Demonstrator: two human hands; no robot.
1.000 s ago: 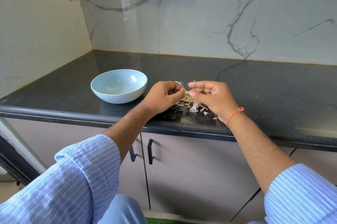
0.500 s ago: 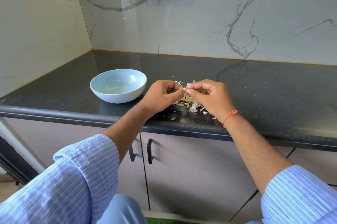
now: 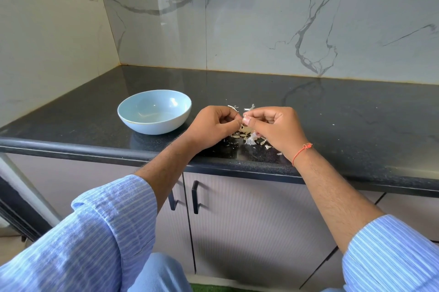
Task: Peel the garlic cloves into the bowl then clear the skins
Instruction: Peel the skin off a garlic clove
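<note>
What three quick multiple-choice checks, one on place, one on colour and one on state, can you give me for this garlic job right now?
1. Where does the round light blue bowl stand on the black stone counter?
A. Beside the left hand, on its outer side
B. Beyond the right hand, by the wall
C. On the floor

2. What colour is the thread on the right wrist?
A. Green
B. Orange-red
C. Black

3. What is in the bowl?
A. A heap of skins
B. Water to the brim
C. No peeled cloves visible

Key: 1 A, the bowl sits left of both hands. 2 B, the thread shows orange-red. 3 C, its inside looks bare, while the papery white garlic skins lie on the counter under the hands.
</note>
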